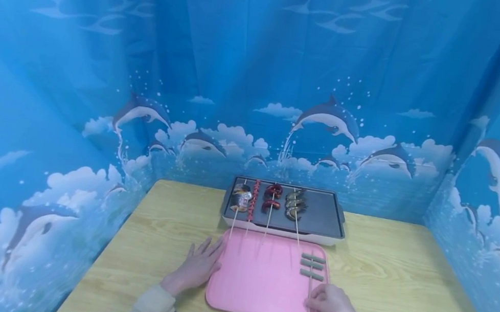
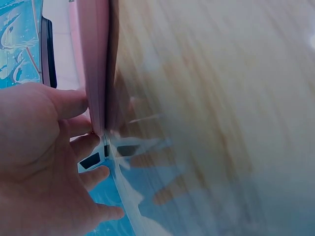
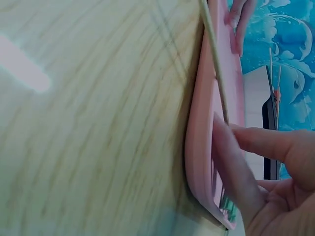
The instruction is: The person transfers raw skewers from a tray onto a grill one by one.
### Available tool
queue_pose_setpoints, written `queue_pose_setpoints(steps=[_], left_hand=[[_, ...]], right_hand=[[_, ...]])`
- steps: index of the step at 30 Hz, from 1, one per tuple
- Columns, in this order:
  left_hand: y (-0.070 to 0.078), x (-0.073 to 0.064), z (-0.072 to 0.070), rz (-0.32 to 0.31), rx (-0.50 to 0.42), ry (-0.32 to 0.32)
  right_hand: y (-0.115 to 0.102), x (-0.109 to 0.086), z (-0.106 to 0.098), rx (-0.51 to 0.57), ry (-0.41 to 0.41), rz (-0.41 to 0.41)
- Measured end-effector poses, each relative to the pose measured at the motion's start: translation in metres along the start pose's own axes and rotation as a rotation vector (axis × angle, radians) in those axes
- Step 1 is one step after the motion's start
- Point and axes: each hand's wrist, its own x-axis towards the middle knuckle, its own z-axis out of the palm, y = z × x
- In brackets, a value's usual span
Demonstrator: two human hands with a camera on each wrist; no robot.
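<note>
A pink tray (image 1: 263, 281) lies on the table below a dark griddle. My left hand (image 1: 200, 263) touches the tray's left edge with its fingers spread, and the left wrist view shows thumb and fingers against the pink side (image 2: 93, 59). Over the tray's right side, my right hand (image 1: 328, 304) pinches the thin stick of a skewer (image 3: 215, 54) between thumb and fingers. Several green pieces (image 1: 311, 275) are threaded crosswise at that skewer's far end, above the tray's upper right part.
On the griddle (image 1: 318, 210) lie a fish-like skewer (image 1: 241, 199), a thin red skewer (image 1: 253, 202), a dark red skewer (image 1: 272, 199) and a brownish shrimp-like skewer (image 1: 295, 205). Their sticks reach over the tray. A blue dolphin curtain (image 1: 250, 73) hangs behind the wooden table (image 1: 169, 214).
</note>
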Motion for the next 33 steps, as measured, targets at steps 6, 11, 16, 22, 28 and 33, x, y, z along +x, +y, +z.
queue_pose_setpoints(steps=[6, 11, 16, 22, 28, 33], left_hand=[[0.0, 0.0, 0.0, -0.001, -0.004, -0.006], [0.002, -0.001, -0.003, -0.001, -0.008, -0.002], [0.003, -0.002, -0.004, 0.0, -0.016, -0.006], [0.002, -0.001, -0.004, 0.009, -0.016, -0.001], [0.0, 0.0, -0.002, 0.005, -0.013, -0.004], [0.001, 0.0, -0.001, -0.003, -0.009, -0.015]], right_hand=[[0.001, -0.001, -0.005, 0.052, -0.015, -0.016], [-0.002, -0.006, -0.014, 0.079, -0.014, -0.032], [-0.009, -0.008, -0.028, 0.047, -0.01, -0.071], [-0.025, 0.0, -0.045, 0.072, 0.006, -0.053], [-0.043, 0.028, -0.062, 0.1, 0.059, 0.017], [-0.048, 0.056, -0.083, 0.085, 0.081, 0.039]])
